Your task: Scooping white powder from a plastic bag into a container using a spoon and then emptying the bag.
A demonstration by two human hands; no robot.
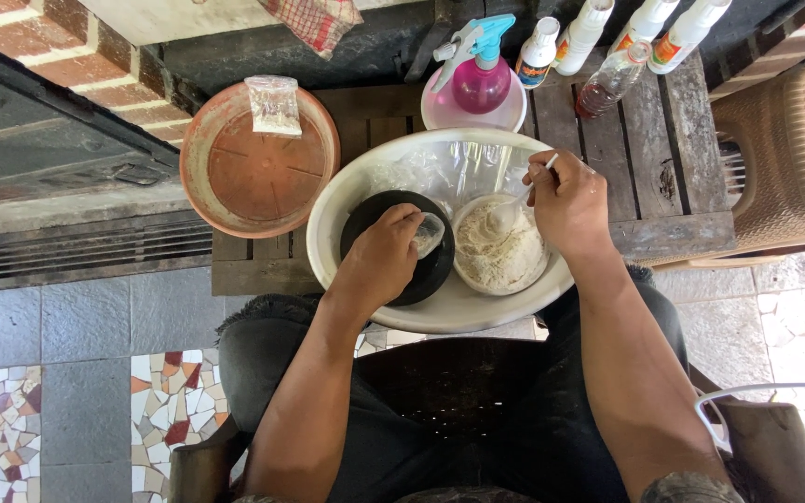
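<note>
A small clear plastic cup (429, 234) sits tilted in the fingers (406, 222) of the left hand (382, 259), its mouth turned toward the right, over a black round pot (430, 270). A white plastic spoon (519, 203) is pinched in the fingers of the right hand (568, 203), its handle rising between them and its bowl dipped below and to the left of them into pale powder (496, 253). The powder fills a white round bowl (469, 278) just beside the pot.
</note>
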